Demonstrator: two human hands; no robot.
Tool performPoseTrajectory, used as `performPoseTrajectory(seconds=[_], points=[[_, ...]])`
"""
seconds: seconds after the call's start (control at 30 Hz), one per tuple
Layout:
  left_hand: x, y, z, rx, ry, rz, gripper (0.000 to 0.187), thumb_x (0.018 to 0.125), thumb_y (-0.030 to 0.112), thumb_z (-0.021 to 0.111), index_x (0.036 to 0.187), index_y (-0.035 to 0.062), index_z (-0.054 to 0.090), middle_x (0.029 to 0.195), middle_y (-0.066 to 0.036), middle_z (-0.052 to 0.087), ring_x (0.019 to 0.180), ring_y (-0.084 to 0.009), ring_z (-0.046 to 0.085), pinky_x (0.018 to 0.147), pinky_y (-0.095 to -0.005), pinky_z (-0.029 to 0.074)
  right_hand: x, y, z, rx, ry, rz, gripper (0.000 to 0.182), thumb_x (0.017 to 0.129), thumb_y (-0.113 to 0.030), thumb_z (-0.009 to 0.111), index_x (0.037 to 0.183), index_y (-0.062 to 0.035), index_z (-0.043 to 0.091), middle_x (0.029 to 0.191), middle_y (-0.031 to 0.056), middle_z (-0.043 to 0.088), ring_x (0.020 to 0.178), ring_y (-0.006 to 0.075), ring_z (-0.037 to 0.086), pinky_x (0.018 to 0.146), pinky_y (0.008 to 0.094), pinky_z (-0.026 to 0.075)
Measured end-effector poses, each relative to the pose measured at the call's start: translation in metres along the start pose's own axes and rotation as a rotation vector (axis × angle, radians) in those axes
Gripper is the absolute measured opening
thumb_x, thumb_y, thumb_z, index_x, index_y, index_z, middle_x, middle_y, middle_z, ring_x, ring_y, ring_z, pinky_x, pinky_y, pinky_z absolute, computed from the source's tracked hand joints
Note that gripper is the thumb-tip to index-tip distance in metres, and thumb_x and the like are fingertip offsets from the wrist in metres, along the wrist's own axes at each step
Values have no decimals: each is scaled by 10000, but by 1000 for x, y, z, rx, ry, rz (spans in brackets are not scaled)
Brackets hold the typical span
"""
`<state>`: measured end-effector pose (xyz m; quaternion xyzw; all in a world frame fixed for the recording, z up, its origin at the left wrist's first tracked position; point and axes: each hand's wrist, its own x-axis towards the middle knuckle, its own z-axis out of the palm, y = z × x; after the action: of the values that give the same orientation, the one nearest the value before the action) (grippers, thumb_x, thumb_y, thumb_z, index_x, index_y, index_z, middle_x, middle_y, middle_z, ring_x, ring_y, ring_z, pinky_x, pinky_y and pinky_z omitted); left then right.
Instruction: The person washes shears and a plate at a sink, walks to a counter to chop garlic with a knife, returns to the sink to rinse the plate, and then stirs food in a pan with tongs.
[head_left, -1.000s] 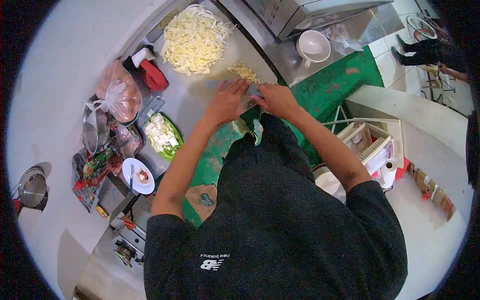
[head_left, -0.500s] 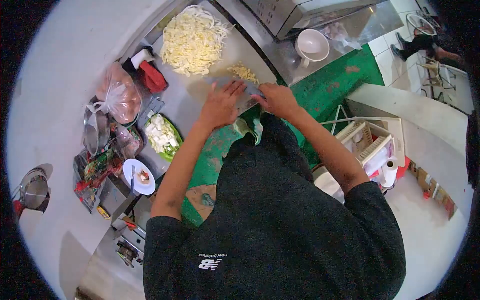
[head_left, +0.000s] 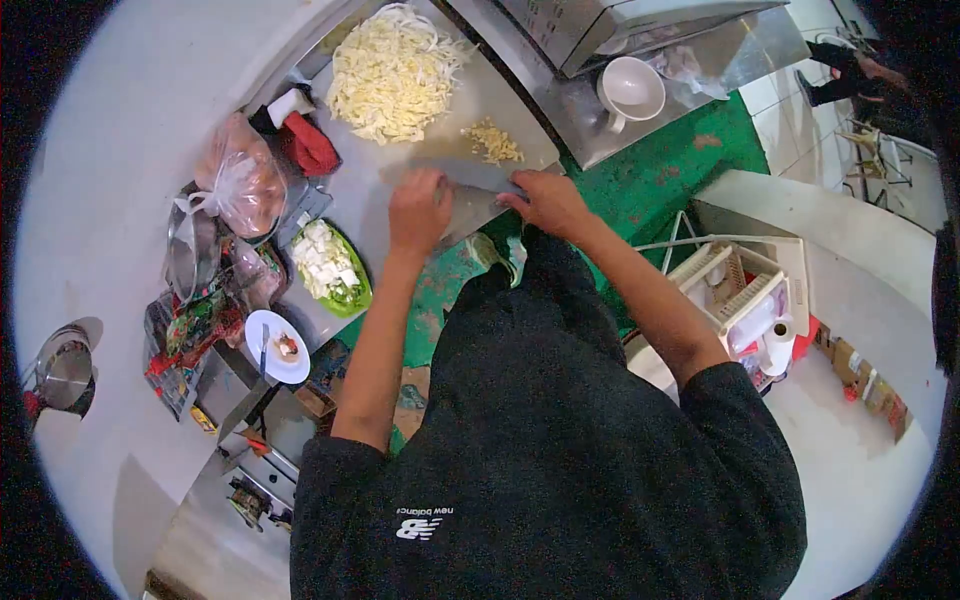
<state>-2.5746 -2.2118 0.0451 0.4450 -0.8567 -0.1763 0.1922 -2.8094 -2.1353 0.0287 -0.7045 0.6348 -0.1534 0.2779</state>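
Note:
In the head view my right hand is wrapped around the handle end of a cleaver, whose broad grey blade lies low over the near edge of the steel counter. At the blade's far end is my left hand, its fingers curled. Whatever may be inside those fingers is hidden. Just beyond the blade sits a small heap of chopped pale yellow bits, perhaps garlic. A large mound of shredded cabbage is further back on the counter.
To the left are a green dish of white cubes, a red cloth, a knotted plastic bag of round items and a white plate. A white cup stands at the back right. Another person's legs show far right.
My left hand has shifted slightly left, and its fingers have gone from stretched over the blade to curled. My right hand keeps its grip on the cleaver. The view has shifted a little.

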Motion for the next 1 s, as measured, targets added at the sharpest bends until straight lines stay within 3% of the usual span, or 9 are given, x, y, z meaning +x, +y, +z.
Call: performPoseTrajectory(seconds=[0.07, 0.17, 0.4, 0.63, 0.7, 0.77, 0.83, 0.9, 1.0], points=[[-12, 5, 7, -132, -138, -142, 204, 848, 162, 663, 1012, 46, 632, 1019, -151, 641, 944, -336, 622, 781, -440, 501, -2, 1, -8, 30, 10, 48, 454, 932, -480, 549, 1019, -48, 660, 896, 195, 683, 850, 393, 660, 743, 495, 523], [-18, 5, 29, -192, -83, -237, 219, 841, 142, 662, 1040, 51, 654, 1025, -160, 637, 958, -351, 617, 796, -447, 502, -8, 15, -16, 93, 15, 127, 459, 933, -475, 556, 1021, -38, 667, 894, 201, 684, 856, 402, 657, 754, 492, 522], [0, -3, 53, -236, -120, -111, 274, 831, 119, 657, 1099, 63, 674, 1022, -162, 636, 940, -381, 606, 814, -459, 503, -13, 23, -26, 159, -42, 247, 492, 935, -485, 557, 962, -11, 686, 924, 236, 678, 844, 431, 643, 753, 500, 513], [-16, 6, 45, -63, 72, -196, 233, 842, 202, 670, 1017, 49, 674, 1006, -157, 633, 956, -359, 599, 855, -452, 472, -20, 11, -4, 137, -78, 214, 483, 953, -482, 515, 914, -23, 659, 903, 212, 673, 836, 423, 647, 738, 524, 517], [-21, 9, 37, 30, 129, -262, 246, 853, 228, 666, 1013, 42, 664, 1014, -161, 631, 964, -361, 594, 869, -452, 459, -21, 3, 4, 78, 65, 114, 447, 948, -469, 520, 938, -38, 638, 932, 201, 668, 831, 414, 653, 716, 521, 522], [-23, 13, 27, -12, 328, -327, 258, 897, 236, 613, 1029, 14, 626, 1044, -179, 624, 1006, -375, 573, 898, -457, 433, -15, 0, 8, 47, 9, 105, 430, 945, -461, 524, 959, -45, 634, 955, 196, 668, 834, 409, 655, 713, 512, 526], [-3, 16, 29, -6, 296, -287, 234, 911, 207, 581, 1026, 5, 610, 1064, -193, 616, 1023, -385, 563, 910, -464, 428, -6, -2, 12, 15, -47, 96, 415, 943, -453, 528, 981, -52, 629, 979, 191, 667, 838, 405, 657, 710, 503, 530], [28, 18, 47, -10, 265, -249, 212, 926, 179, 549, 1022, -5, 595, 1083, -206, 608, 1039, -394, 553, 922, -471, 422, 1, 4, 21, 32, -81, 79, 383, 917, -416, 593, 922, -34, 615, 867, 190, 657, 812, 409, 637, 691, 498, 512], [73, 14, 74, -46, 369, -67, 181, 932, 119, 508, 1021, -20, 582, 1120, -232, 592, 1072, -408, 538, 956, -487, 402, 2, 10, 28, 29, -70, 35, 380, 919, -409, 587, 897, -30, 612, 853, 191, 654, 815, 412, 638, 700, 496, 518]])
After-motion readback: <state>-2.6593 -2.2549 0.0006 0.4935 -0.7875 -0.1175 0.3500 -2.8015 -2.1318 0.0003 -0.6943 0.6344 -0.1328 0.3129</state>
